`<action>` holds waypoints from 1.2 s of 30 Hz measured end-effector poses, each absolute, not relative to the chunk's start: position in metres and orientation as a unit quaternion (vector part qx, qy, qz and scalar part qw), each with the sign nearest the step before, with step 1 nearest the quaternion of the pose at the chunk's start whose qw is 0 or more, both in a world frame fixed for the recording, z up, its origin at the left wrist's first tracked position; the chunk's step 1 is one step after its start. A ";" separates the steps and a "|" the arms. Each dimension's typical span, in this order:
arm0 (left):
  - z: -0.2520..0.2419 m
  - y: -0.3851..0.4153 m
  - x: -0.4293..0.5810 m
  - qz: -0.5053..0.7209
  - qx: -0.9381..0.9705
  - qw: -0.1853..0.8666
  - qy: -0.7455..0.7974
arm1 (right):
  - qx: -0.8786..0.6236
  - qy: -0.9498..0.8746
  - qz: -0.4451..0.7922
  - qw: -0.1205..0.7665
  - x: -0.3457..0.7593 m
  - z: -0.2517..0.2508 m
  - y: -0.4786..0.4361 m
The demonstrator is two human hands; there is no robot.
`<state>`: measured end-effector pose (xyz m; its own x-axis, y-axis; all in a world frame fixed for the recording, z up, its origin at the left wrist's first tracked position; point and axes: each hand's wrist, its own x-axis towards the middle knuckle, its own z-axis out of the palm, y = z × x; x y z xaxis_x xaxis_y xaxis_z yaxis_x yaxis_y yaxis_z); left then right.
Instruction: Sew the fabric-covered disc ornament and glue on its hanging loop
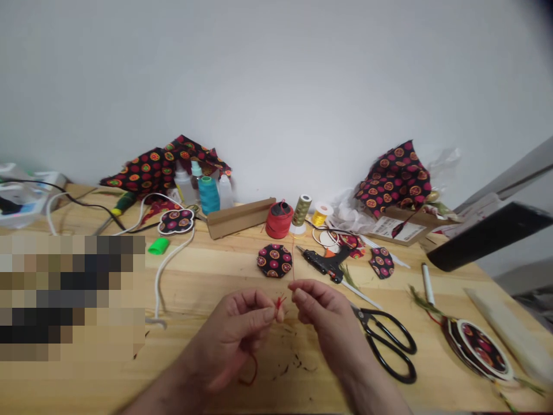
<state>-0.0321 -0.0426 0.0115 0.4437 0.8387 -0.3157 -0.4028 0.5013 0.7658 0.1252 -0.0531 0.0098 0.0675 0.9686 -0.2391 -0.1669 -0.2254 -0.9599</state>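
In the lower middle, my left hand pinches a small red cord knot between thumb and fingertips. A length of red cord hangs in a curve below that hand. My right hand is closed at the fingertips on a thin thread, which rises toward the spools behind. A small gap separates the two hands. Black-handled scissors lie beside my right wrist, their blades partly hidden by it. Just beyond the fingers rests a patterned fabric octagon.
Behind stand a red cord spool, an olive thread spool and a yellow spool. A black glue gun lies nearer. Round fabric ornaments sit at right, under a black bar. A white cable crosses the left.
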 end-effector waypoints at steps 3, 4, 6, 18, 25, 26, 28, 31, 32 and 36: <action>0.011 -0.042 -0.034 0.373 0.277 0.826 0.318 | -0.470 -0.309 0.662 0.495 0.125 0.006 -0.050; 0.011 -0.042 -0.035 0.371 0.266 0.834 0.310 | -0.455 -0.299 0.679 0.493 0.125 0.004 -0.050; 0.009 -0.042 -0.035 0.371 0.251 0.843 0.297 | -0.434 -0.292 0.699 0.487 0.124 0.003 -0.050; 0.007 -0.044 -0.035 0.353 0.221 0.868 0.270 | -0.434 -0.298 0.704 0.476 0.120 -0.007 -0.051; 0.004 -0.043 -0.030 0.395 0.289 0.788 0.374 | -0.543 -0.519 0.422 0.507 0.123 0.005 -0.060; 0.004 -0.043 -0.029 0.410 0.298 0.766 0.396 | -0.541 -0.561 0.353 0.517 0.124 0.008 -0.062; 0.002 -0.044 -0.027 0.428 0.311 0.728 0.436 | -0.525 -0.625 0.232 0.528 0.124 0.011 -0.066; 0.002 -0.044 -0.024 0.437 0.336 0.683 0.479 | -0.511 -0.669 0.137 0.522 0.121 0.011 -0.072; 0.003 -0.044 -0.024 0.436 0.343 0.674 0.489 | -0.509 -0.674 0.129 0.519 0.120 0.010 -0.073; 0.005 -0.045 -0.022 0.431 0.358 0.655 0.508 | -0.507 -0.673 0.155 0.516 0.116 0.007 -0.074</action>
<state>-0.0224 -0.0452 0.0051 0.1137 0.9274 -0.3564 -0.2003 0.3727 0.9061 0.1161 -0.0738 0.0070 0.0466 0.8414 0.5383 0.5223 0.4388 -0.7312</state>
